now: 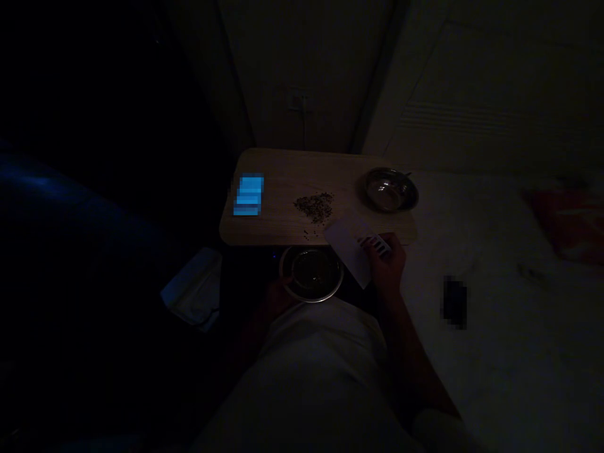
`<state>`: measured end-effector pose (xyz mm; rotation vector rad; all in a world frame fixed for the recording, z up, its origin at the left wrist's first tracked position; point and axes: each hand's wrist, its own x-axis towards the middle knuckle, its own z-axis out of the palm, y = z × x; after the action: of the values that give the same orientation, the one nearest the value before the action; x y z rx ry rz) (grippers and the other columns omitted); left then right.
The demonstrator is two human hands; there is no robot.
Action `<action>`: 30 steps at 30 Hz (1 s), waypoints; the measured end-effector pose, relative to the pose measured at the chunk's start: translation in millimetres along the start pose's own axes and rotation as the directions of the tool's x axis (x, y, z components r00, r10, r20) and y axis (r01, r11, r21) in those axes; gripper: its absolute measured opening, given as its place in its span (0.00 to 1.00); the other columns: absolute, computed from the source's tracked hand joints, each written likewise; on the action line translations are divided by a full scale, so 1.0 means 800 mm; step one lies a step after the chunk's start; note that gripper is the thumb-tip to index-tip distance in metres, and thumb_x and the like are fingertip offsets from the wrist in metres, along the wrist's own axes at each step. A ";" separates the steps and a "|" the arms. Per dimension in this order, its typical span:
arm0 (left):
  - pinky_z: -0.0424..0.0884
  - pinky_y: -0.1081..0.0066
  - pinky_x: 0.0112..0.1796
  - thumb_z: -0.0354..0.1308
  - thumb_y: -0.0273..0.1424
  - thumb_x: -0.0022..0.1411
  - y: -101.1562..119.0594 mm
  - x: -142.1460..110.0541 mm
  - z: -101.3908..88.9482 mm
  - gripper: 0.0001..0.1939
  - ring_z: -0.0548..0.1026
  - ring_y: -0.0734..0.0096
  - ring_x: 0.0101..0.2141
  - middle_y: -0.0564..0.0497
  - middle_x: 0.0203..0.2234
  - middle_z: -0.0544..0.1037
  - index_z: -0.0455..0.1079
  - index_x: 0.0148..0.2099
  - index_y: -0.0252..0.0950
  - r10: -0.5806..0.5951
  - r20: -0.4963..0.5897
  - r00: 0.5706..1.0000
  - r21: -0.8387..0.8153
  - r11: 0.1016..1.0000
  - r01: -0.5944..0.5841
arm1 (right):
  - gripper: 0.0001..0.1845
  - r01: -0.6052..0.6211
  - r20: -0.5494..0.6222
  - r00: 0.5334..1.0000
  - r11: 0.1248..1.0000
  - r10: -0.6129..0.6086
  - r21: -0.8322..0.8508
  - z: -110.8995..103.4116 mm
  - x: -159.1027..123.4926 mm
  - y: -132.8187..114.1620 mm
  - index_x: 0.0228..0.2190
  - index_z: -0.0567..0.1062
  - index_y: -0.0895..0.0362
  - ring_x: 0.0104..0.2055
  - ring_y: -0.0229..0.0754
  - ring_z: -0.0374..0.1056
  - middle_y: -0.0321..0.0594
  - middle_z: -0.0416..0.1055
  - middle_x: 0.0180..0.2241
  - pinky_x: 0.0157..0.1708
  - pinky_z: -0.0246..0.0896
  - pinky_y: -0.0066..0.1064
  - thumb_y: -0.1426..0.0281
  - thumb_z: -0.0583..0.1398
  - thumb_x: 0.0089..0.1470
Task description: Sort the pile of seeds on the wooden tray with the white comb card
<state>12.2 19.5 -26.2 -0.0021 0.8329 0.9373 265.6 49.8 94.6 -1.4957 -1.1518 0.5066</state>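
In dim light, my left hand (279,297) grips the rim of a metal bowl (284,281), held just below the front edge of a small wooden table (274,229). My right hand (387,264) is closed on a white card (348,242) with dark stripes near its right end. One corner of the card lies over the tabletop, close to a loose pile of small dark grains or beans (315,206). A few grains are scattered in front of the pile. What the bowl contains is too dark to make out.
A second metal bowl (409,196) stands at the table's right end, with something thin at its rim. A glowing blurred screen (248,196) lies at the left. To the right spreads a pale bed-like surface (509,352) bearing a dark blurred object (455,303) and a red item (569,220).
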 end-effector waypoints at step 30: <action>0.71 0.57 0.51 0.64 0.28 0.49 -0.002 0.005 -0.007 0.11 0.80 0.52 0.42 0.46 0.32 0.84 0.76 0.39 0.35 0.047 -0.036 0.998 0.022 0.999 -0.046 | 0.14 -0.062 -0.193 0.976 0.973 0.106 0.221 -0.005 0.010 0.007 0.30 0.68 0.55 0.30 0.37 0.68 0.32 0.71 0.27 0.33 0.61 0.29 0.64 0.66 0.46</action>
<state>10.8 19.2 -33.1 0.0186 0.8800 0.9747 274.0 55.0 92.9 -1.3782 -0.8491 0.5061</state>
